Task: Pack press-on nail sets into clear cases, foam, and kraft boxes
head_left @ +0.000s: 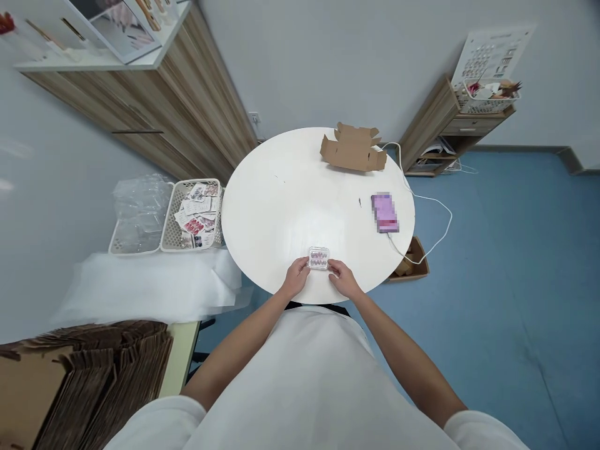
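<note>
A small clear plastic case of false nails lies at the near edge of the white round table, with pinkish nails showing in rows inside. My left hand grips its left side, thumb and fingers curled in at the edge. On the opposite side, my right hand holds the right edge with bent fingers. The case looks closed and faces up between both hands.
An unfolded cardboard box lies at the table's back. A phone, its screen blurred, sits at right on a white cable. Left of the table stand a basket of printed cards, clear plastic boxes and stacked cardboard.
</note>
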The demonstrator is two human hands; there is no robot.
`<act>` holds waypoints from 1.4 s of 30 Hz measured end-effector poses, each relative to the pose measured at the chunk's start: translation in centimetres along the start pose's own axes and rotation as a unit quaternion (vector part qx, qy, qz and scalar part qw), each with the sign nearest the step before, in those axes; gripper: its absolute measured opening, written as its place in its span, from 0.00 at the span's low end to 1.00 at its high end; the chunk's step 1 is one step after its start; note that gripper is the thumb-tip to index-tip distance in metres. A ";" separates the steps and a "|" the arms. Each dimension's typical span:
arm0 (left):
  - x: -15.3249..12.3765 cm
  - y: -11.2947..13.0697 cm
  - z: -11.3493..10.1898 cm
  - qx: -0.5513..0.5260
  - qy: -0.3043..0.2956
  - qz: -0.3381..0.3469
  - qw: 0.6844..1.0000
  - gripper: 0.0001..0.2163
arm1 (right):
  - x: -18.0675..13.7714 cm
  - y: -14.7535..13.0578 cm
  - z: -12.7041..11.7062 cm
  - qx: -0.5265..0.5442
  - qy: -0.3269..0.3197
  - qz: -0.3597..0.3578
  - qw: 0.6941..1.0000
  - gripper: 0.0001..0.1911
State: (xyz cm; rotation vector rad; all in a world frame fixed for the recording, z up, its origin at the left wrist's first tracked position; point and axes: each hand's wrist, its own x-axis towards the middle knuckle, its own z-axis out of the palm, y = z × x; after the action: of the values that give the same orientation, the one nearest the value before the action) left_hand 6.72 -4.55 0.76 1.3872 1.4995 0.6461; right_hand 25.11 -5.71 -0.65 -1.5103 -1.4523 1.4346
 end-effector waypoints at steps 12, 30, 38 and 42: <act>-1.1 -0.6 -1.6 0.183 -0.014 0.038 0.982 0.23 | -1.1 -0.5 -0.1 -0.228 0.013 -0.089 0.970 0.21; -3.6 -1.6 -4.1 0.387 -0.141 0.211 0.887 0.09 | -3.4 -2.1 2.4 -0.434 -0.035 -0.118 0.893 0.10; -4.7 -2.9 -5.3 0.294 -0.149 0.183 0.926 0.12 | -6.6 -0.8 2.2 -0.419 0.015 -0.133 0.898 0.19; -3.8 -2.9 -6.0 0.207 -0.130 0.137 0.960 0.12 | -5.4 -0.6 1.0 -0.374 0.040 -0.081 0.923 0.12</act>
State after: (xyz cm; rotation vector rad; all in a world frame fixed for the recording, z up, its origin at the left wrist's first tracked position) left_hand -0.34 -7.43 1.74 1.9435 1.2853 0.3013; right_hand 24.93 -10.89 1.21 -1.7829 -2.1532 0.7194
